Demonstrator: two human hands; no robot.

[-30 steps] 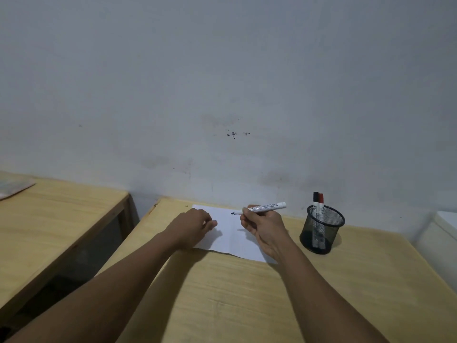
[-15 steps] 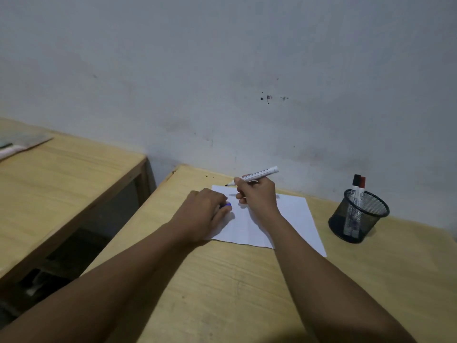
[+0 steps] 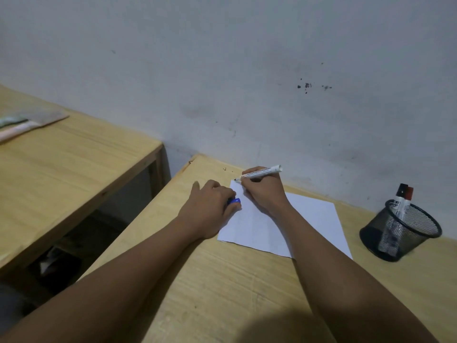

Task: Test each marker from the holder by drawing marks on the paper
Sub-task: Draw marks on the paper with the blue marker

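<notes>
The right hand (image 3: 264, 194) gripped one white marker (image 3: 259, 173), tip at the paper (image 3: 314, 219); the left hand (image 3: 210, 209) closed on one blue cap (image 3: 234, 201); two markers (image 3: 401, 199) stood in the holder (image 3: 400, 233).

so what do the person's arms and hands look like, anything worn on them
Both arms are bare as far as the view shows: no sleeves reach the forearms. The left hand and right hand wear no gloves, and no watch, bracelet or ring can be seen. The lower parts of both forearms lie in dim shadow.
</notes>
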